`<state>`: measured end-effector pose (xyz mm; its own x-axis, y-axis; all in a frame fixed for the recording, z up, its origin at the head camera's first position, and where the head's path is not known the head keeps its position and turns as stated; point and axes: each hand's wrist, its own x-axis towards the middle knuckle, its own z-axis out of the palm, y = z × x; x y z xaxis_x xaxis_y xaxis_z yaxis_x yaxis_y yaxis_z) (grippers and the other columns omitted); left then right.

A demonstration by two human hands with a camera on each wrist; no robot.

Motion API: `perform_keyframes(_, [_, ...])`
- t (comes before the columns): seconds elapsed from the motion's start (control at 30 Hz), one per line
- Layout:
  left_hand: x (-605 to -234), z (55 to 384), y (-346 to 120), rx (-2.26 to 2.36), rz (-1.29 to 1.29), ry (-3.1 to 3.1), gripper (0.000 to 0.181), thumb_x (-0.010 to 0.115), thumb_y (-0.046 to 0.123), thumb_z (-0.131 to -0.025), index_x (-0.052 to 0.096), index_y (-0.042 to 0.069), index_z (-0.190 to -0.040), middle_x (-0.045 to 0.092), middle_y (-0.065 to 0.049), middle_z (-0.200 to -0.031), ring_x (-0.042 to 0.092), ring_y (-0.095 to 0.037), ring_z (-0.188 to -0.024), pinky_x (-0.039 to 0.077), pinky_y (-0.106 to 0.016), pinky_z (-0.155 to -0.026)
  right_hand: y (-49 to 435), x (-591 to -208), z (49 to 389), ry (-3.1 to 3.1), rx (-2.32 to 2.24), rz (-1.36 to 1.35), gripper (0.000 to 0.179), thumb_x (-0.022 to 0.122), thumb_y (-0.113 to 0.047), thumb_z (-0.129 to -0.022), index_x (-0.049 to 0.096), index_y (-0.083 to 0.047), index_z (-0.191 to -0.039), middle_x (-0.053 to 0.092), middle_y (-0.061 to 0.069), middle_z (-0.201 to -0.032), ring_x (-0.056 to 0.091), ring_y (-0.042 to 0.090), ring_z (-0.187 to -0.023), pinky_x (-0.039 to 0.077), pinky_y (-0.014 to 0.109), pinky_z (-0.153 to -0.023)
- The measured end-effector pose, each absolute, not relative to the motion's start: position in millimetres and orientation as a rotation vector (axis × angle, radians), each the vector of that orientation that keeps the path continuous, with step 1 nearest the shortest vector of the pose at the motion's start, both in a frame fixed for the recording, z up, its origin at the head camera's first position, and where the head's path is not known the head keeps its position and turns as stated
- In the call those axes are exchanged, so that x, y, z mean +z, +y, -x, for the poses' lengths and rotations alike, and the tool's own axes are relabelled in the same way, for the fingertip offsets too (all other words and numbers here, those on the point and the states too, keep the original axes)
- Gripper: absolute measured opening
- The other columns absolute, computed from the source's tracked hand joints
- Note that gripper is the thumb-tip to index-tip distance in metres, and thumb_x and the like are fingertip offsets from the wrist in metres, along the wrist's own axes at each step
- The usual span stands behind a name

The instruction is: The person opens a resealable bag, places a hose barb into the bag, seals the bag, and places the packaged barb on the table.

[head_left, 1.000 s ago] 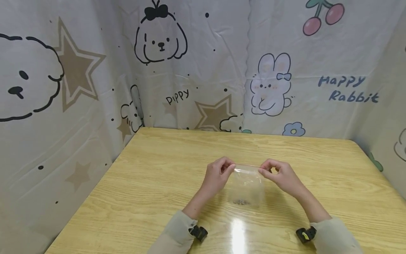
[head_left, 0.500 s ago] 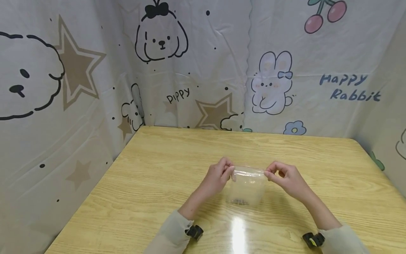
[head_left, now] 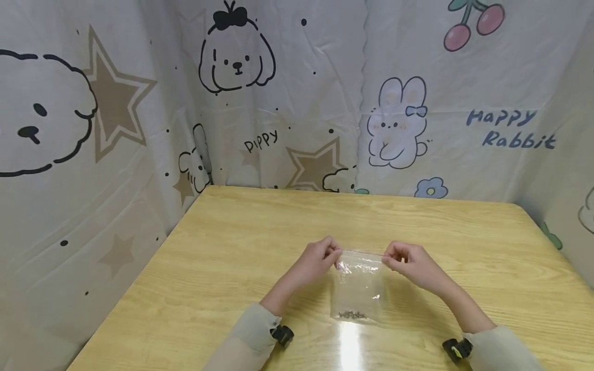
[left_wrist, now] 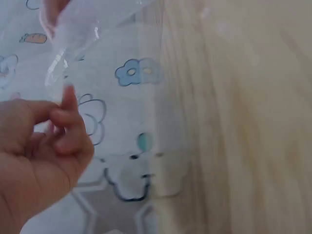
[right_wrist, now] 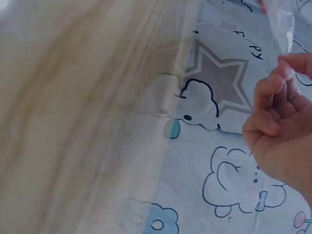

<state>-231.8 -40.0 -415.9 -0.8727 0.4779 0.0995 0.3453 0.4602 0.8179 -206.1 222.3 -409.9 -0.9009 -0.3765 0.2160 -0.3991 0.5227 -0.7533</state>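
Observation:
A clear plastic zip bag (head_left: pixel 357 286) hangs between the two hands, its top edge stretched from one to the other. Small dark metallic-looking pieces (head_left: pixel 352 314) lie gathered along its bottom; their kind is too small to tell. My left hand (head_left: pixel 320 257) pinches the bag's top left corner between thumb and finger. At the top right corner, my right hand (head_left: pixel 410 263) pinches it the same way. In the left wrist view the left hand (left_wrist: pixel 46 141) has its other fingers curled in. The right wrist view shows the right hand (right_wrist: pixel 280 107) at a corner of the bag (right_wrist: pixel 282 22).
A light wooden table (head_left: pixel 232 247) spreads under the hands. Printed curtains (head_left: pixel 287 98) rise behind its far edge and along both sides. Each wrist wears a small black camera (head_left: pixel 282 335) over a pale sleeve.
The bag and both hands have come slightly nearer the body. The bag now hangs flatter and longer, with its bottom lower in view. Both hands keep their pinch on its top corners.

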Motion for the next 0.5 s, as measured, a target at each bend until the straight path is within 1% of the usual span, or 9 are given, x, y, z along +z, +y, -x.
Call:
perform_keyframes(0.03, [-419.8, 236.6, -39.0, 1.357, -0.725, 2.596, 0.015, 0.050, 0.017, -0.103, 0.059, 0.006, -0.098, 0.065, -0.005, -0.079, 0.053, -0.012, -0.066, 0.038, -0.017, -0.058, 221.6, -412.3, 209.9, -2.738, 1.295, -0.682, 0.013, 0.062, -0.015, -0.096, 0.062, -0.006, -0.087, 0.055, -0.002, -0.073, 0.044, 0.005, -0.064, 0.039, 0.023, -0.057])
perform_keyframes(0.13, [-428.7, 251.3, -35.3, 1.301, -0.727, 2.686, 0.015, 0.054, 0.017, -0.101, 0.062, 0.006, -0.096, 0.064, -0.004, -0.082, 0.050, -0.005, -0.069, 0.042, -0.017, -0.062, 219.9, -417.5, 221.8, -2.775, 1.143, -0.655, 0.011, 0.063, -0.014, -0.095, 0.063, -0.007, -0.087, 0.056, -0.002, -0.073, 0.043, 0.003, -0.065, 0.039, 0.022, -0.058])
perform_keyframes(0.3, [-436.7, 271.6, -27.7, 1.152, -0.718, 2.804, 0.013, 0.058, 0.017, -0.099, 0.064, 0.005, -0.095, 0.066, -0.005, -0.085, 0.053, -0.006, -0.074, 0.044, -0.017, -0.067, 217.7, -424.5, 241.7, -2.850, 0.909, -0.638, 0.010, 0.063, -0.012, -0.094, 0.064, -0.006, -0.086, 0.055, -0.002, -0.068, 0.040, 0.005, -0.061, 0.036, 0.022, -0.056])
perform_keyframes(0.5, [-444.4, 284.6, -19.0, 0.953, -0.682, 2.860, 0.011, 0.060, 0.013, -0.097, 0.064, 0.006, -0.090, 0.065, -0.005, -0.085, 0.050, -0.009, -0.074, 0.044, -0.019, -0.068, 215.8, -433.9, 258.0, -2.943, 0.784, -0.658, 0.008, 0.062, -0.008, -0.093, 0.064, -0.002, -0.087, 0.064, 0.003, -0.074, 0.049, 0.009, -0.066, 0.043, 0.023, -0.060])
